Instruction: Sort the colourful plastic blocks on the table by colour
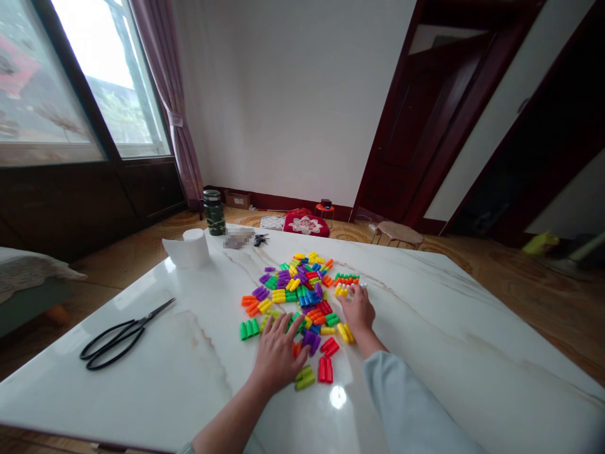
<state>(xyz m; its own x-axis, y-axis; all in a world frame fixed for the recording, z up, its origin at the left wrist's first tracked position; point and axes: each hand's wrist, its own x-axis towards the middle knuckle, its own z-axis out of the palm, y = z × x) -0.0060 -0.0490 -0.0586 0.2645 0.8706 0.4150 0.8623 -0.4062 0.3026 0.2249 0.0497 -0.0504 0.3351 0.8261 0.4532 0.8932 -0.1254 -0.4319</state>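
Observation:
Many coloured plastic tube-shaped blocks lie in a loose heap on the white marbled table. My left hand rests over the near left part of the heap, fingers spread, close to a purple block and a lime block. At the heap's right edge, the fingers of my right hand are bent around yellow and white pieces; what they grip is too small to make out. Just behind that hand is a row of green and orange blocks. Two red blocks lie nearest me.
Black-handled scissors lie at the left of the table. A white paper roll, a camouflage bottle, a blurred item and a small black object stand or lie along the far left edge. A stool is beyond the table.

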